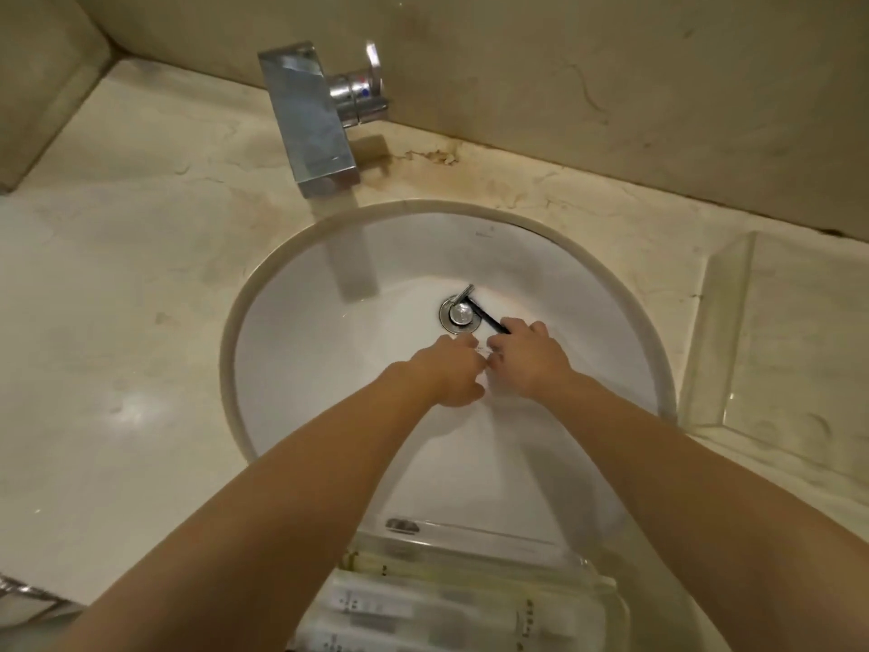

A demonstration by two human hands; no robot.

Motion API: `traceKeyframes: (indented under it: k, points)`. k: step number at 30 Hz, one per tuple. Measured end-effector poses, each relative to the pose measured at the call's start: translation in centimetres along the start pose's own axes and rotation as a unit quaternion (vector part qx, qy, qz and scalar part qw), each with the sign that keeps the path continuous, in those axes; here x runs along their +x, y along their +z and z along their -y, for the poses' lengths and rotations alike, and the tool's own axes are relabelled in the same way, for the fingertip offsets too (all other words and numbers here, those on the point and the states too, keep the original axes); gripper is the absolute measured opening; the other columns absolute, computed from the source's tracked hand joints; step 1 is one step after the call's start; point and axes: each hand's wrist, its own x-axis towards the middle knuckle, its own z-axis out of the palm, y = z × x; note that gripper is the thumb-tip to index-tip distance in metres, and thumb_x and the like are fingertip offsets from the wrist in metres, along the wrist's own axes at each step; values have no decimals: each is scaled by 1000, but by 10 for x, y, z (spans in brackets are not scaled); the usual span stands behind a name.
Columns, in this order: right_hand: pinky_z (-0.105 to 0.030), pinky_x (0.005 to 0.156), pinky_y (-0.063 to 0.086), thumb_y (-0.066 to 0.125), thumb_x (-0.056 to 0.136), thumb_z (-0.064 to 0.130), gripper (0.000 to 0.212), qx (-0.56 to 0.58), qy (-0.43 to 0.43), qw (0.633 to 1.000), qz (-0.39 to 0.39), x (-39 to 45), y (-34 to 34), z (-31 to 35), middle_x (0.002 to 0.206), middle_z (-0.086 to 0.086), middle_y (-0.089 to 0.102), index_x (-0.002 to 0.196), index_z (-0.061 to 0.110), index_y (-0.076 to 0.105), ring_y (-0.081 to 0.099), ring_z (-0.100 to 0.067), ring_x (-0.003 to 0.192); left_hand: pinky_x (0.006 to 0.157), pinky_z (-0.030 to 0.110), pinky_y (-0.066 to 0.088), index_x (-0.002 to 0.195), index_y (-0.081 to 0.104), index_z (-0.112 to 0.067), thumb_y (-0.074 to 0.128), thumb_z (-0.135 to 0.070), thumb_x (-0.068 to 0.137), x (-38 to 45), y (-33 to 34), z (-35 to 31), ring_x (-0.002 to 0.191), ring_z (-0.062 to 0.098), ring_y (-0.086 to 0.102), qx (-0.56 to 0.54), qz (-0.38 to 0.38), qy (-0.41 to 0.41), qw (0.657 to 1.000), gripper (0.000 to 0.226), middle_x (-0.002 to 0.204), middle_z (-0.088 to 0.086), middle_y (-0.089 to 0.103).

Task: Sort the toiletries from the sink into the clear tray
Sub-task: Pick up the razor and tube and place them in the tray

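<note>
Both my hands reach into the white round sink (301, 350), just in front of the drain (461, 315). A razor (484, 312) with a silver head and a black handle lies across the drain; my right hand (529, 357) grips the end of its handle. My left hand (451, 369) meets the right one, fingers curled on a small clear wrapped item (483, 352) between them, barely visible. The clear tray (606, 600) sits at the sink's near edge, filled with several white wrapped toiletry packets (423, 604).
A chrome wall faucet (315, 120) with a round handle (364, 94) juts out over the basin's far side. Beige marble counter (117, 298) surrounds the sink. A second clear tray (799, 345) stands on the counter at the right.
</note>
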Motion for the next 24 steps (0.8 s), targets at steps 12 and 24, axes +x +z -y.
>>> traceKeyframes:
  k: [12, 24]
  points:
    - [-34, 73, 47, 51, 85, 3, 21, 147, 89, 972, -159, -9, 17, 1, 103, -14, 59, 94, 8, 70, 59, -31, 90, 74, 36, 39, 116, 52, -11, 47, -1, 88, -3, 17, 3, 103, 30, 52, 74, -126, 45, 988, 31, 110, 10, 57]
    - [-29, 62, 45, 59, 81, 5, 23, 347, 123, 925, -90, -26, 12, 2, 76, -2, 62, 68, 22, 53, 56, -22, 72, 87, 29, 46, 116, 63, -15, 59, -1, 82, -13, 14, 17, 108, 26, 61, -270, -87, -72, 956, 37, 111, 10, 68]
